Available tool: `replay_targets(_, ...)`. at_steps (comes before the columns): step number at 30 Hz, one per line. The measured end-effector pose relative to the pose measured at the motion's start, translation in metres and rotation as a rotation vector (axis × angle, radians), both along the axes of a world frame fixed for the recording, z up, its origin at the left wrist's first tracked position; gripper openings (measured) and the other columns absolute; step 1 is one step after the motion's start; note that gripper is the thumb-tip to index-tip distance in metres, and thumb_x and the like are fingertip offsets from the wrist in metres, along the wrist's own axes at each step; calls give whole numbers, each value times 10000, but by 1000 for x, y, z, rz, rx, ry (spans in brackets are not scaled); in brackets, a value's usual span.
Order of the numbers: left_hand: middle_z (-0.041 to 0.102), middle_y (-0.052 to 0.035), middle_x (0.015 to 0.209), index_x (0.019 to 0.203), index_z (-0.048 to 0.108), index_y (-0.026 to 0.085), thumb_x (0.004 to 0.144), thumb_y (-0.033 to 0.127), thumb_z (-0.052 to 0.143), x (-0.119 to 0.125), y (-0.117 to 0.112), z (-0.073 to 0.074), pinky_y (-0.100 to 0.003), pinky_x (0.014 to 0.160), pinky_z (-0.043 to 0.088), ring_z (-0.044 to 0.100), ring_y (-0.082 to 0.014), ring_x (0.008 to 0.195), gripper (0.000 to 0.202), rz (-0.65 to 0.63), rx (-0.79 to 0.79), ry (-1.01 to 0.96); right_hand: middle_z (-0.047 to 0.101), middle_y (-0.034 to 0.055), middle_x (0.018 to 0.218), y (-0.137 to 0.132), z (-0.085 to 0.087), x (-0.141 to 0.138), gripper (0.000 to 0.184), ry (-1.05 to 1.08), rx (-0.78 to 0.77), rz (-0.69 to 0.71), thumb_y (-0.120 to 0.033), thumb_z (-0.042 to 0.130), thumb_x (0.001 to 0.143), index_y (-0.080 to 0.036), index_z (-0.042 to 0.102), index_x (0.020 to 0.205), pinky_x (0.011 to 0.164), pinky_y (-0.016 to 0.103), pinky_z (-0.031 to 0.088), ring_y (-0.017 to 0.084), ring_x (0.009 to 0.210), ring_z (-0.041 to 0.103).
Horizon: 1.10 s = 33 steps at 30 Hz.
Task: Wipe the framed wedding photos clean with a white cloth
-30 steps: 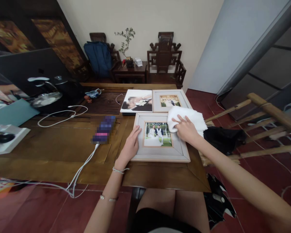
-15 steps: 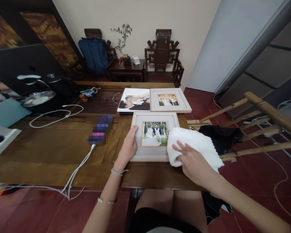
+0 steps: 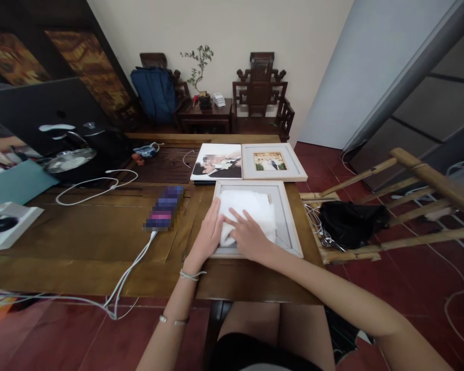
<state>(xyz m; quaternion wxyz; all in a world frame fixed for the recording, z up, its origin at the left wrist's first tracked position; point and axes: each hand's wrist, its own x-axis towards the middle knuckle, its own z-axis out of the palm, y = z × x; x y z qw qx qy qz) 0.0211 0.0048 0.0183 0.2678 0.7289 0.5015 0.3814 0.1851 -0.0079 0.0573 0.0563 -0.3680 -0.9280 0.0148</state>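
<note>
A pale picture frame (image 3: 284, 216) lies flat on the wooden table (image 3: 100, 242) in front of me. My left hand (image 3: 208, 234) rests flat on the frame's left edge, fingers stretched out. My right hand (image 3: 246, 234) presses a folded white cloth (image 3: 251, 208) onto the frame's middle, fingers spread; the cloth hides the photo. Behind it lie a second framed photo (image 3: 272, 161) and an unframed print (image 3: 217, 162).
A blurred phone (image 3: 165, 207) with a white cable (image 3: 127, 273) lies left of the frame. Kettles and a steel dish (image 3: 69, 158) stand at the far left. A bamboo rack (image 3: 410, 196) with a black bag (image 3: 348, 221) stands to the right. Carved chairs (image 3: 261, 93) line the back wall.
My right hand has swept the white cloth from the frame's right side, down past its lower right corner, then left onto the middle, covering the photo. My left hand has stayed put.
</note>
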Motion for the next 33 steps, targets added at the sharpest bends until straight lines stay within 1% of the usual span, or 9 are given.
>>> replay_targets(3,221,-143,1551,1463,251,107,972,414,275,1,1,-2,-415,1186,132,183,-209,1439,580,-14,32,34,341,26,1503,31,-4,8,298,-18,83,-106,-72,444,851,-179,711,929,1116,593,190,320,1407,186)
replay_targets(7,261,-145,1537,1463,259,130,971,420,274,1,3,-3,-426,1175,174,224,-218,1427,572,4,64,23,300,53,1521,68,6,7,261,-35,190,-234,-82,488,857,-177,704,969,1107,644,141,360,1411,134)
replay_targets(9,264,-148,1535,1467,248,133,972,419,271,1,3,-3,-436,1171,186,238,-223,1422,573,15,73,28,231,53,1547,76,10,4,265,-30,221,-285,-74,482,862,-169,700,978,1091,680,111,391,1411,74)
replay_targets(11,272,-142,1533,1469,246,144,973,415,272,1,2,-2,-436,1169,196,247,-223,1419,566,21,79,30,200,56,1556,76,11,0,272,-58,155,-289,-78,463,877,-166,693,993,1061,719,120,423,1403,51)
replay_targets(16,298,-144,1523,1459,273,136,976,385,286,1,0,-1,-419,1164,219,269,-213,1411,543,39,79,37,199,90,1554,36,14,-3,315,-142,-95,-187,-52,464,856,-166,664,1071,1017,738,195,451,1387,110)
replay_targets(20,371,-146,1485,1405,381,135,978,339,291,2,0,-3,-430,1159,244,299,-211,1399,482,37,106,62,250,120,1536,-19,43,14,434,-195,-316,-4,14,481,752,-146,645,1121,995,703,296,454,1368,191)
replay_targets(24,419,-139,1456,1389,406,163,965,280,336,2,3,-8,-474,1144,272,306,-229,1396,445,38,134,94,352,77,1497,-58,68,36,502,-147,-443,157,26,416,716,-146,636,1133,986,625,388,398,1354,277)
replay_targets(28,440,-145,1439,1384,407,155,940,202,355,0,5,-11,-493,1138,276,296,-238,1400,449,22,131,132,321,55,1512,-62,55,40,518,-109,-414,108,27,426,683,-157,651,1111,1017,672,313,407,1379,205)
replay_targets(33,467,-149,1416,1362,435,135,921,147,337,-2,6,-12,-468,1145,269,282,-224,1406,452,-7,128,142,281,42,1528,-13,21,34,577,-62,-277,-5,69,415,668,-191,646,1129,1057,688,208,375,1406,131)
